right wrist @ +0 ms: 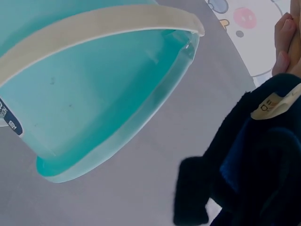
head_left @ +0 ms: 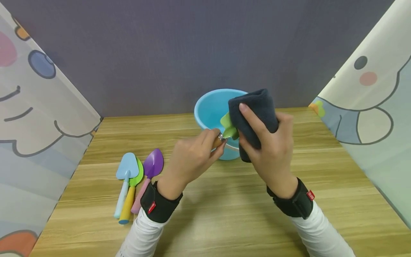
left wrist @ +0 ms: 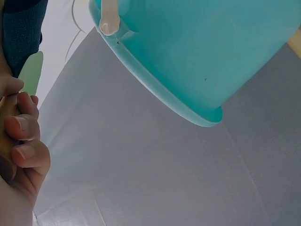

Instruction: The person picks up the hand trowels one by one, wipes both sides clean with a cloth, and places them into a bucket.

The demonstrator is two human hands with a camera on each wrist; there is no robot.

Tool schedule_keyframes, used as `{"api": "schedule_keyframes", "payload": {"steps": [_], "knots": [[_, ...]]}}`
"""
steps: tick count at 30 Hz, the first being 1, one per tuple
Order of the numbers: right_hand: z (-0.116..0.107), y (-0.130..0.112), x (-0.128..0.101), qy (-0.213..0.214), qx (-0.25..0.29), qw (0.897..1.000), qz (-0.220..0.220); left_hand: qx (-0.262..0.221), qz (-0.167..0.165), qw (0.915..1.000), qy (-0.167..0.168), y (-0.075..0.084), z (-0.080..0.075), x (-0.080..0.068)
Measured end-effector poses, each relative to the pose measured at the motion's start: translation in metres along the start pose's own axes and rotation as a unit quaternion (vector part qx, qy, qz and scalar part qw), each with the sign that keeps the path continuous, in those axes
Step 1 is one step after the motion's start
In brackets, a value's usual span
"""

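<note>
In the head view my left hand (head_left: 192, 155) grips the wooden handle of a small garden tool (head_left: 229, 132) with a green metal head. A folded dark blue towel (head_left: 257, 107) is held in my right hand (head_left: 273, 150), pressed against that green head and covering part of it, so its full shape is hidden. Both hands are above the near side of a light blue bucket (head_left: 213, 101). The left wrist view shows fingers (left wrist: 30, 153) curled round the handle. A pale tag (right wrist: 273, 106) hangs on the towel in the right wrist view.
On the wooden table (head_left: 221, 221), left of my left hand, lie a light blue trowel (head_left: 127, 167), a green trowel (head_left: 138, 173) with a yellow handle, and a purple trowel (head_left: 154, 162) with a pink handle. A grey panel (head_left: 154, 53) stands behind the bucket.
</note>
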State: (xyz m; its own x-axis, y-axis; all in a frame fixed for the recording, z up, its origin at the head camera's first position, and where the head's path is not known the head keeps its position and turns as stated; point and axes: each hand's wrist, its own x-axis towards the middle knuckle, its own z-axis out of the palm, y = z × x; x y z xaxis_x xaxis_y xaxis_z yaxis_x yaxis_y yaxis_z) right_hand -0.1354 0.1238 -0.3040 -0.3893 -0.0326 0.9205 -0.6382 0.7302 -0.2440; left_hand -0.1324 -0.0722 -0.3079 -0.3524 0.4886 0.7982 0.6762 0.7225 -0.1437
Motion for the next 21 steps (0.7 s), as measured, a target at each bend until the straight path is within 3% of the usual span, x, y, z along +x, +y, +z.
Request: {"api": "schedule_keyframes", "payload": {"steps": [21], "knots": [[-0.005, 0.011, 0.008, 0.029, 0.021, 0.999, 0.021, 0.004, 0.016, 0.9999, 0.005, -0.002, -0.003, -0.001]]}}
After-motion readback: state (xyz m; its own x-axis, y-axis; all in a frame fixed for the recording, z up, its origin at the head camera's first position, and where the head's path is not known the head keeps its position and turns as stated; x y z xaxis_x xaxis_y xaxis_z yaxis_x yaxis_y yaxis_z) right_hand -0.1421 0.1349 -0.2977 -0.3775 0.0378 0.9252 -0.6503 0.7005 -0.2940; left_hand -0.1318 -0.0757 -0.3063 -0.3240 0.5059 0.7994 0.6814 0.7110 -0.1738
